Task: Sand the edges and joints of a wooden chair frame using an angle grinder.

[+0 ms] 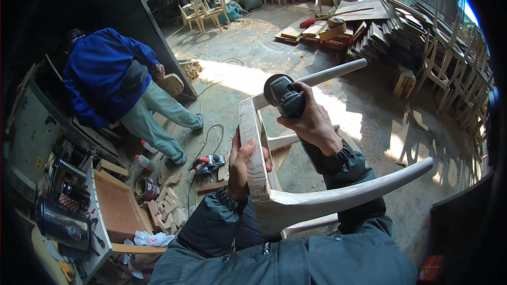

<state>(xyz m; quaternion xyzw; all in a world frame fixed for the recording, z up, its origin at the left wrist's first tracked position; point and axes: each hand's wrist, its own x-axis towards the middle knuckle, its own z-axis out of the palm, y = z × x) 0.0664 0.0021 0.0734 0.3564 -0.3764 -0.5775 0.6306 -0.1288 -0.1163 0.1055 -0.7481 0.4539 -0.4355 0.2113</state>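
Observation:
A pale wooden chair frame [327, 196] lies on its side across my lap, its legs pointing off to the right. My left hand [244, 164] is wrapped round the frame's front rail, thumb on the near face. In my right hand [316, 124] is a dark angle grinder [288, 96], gripped round its body. The round disc of the grinder sits at the far corner of the frame, by the upper leg. Whether the disc touches the wood I cannot tell.
To the left a person in a blue jacket [108, 74] bends over. A power tool [208, 164] with a cord, wood offcuts [168, 210] and a paint can [147, 187] are on the floor. Stacked boards [369, 26] and chair frames [454, 68] stand at right, more chairs [206, 13] far back.

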